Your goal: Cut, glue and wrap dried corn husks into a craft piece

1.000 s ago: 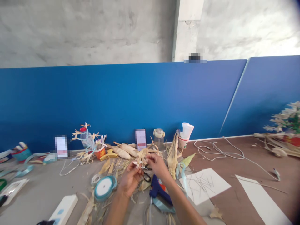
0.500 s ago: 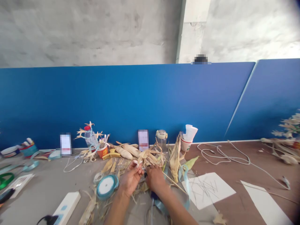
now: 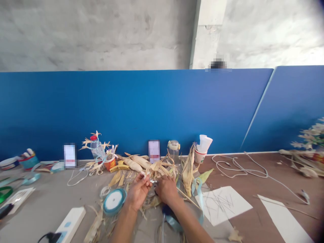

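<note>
White scrap (image 3: 143,174), likely light, soft and easily creased, best taken by its edge; left hand (image 3: 137,193) pinching it, right hand (image 3: 167,189) with fingers curled, grip hidden.

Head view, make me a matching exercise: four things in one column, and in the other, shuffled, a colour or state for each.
1. left hand
2. ribbon roll
3. cup
4. power strip

A. has white paper standing in it
B. has a black plug in it
C. pinches a small pale piece
D. blue around a white centre

Pairs: 1-C, 2-D, 3-A, 4-B
</note>
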`<state>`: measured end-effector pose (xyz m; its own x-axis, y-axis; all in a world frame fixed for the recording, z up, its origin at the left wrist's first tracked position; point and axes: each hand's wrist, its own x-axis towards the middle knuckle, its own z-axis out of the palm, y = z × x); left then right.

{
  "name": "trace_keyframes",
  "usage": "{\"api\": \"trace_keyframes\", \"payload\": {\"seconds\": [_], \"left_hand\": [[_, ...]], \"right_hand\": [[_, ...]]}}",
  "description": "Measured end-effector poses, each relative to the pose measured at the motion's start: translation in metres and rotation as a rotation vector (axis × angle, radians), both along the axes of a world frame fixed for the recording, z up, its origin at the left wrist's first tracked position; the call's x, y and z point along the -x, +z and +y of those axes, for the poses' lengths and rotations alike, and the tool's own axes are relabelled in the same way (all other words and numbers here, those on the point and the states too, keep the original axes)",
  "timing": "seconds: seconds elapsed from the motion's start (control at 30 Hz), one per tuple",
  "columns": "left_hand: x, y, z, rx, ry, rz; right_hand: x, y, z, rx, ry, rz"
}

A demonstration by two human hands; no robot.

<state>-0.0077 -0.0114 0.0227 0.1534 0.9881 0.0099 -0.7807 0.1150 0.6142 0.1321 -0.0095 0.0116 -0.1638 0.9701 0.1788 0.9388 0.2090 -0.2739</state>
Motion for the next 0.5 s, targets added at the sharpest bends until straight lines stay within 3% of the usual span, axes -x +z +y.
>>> {"api": "trace_keyframes", "payload": {"seconds": [0.23,0.5], "left_hand": [[0.002,-0.004,0.002,0.008,0.015,-0.005],[0.001,-0.003,0.002,0.007,0.003,0.002]], "right_hand": [[0.001,0.000,0.001,0.023,0.026,-0.052],[0.007,-0.014,0.005,-0.004,0.142,-0.074]]}}
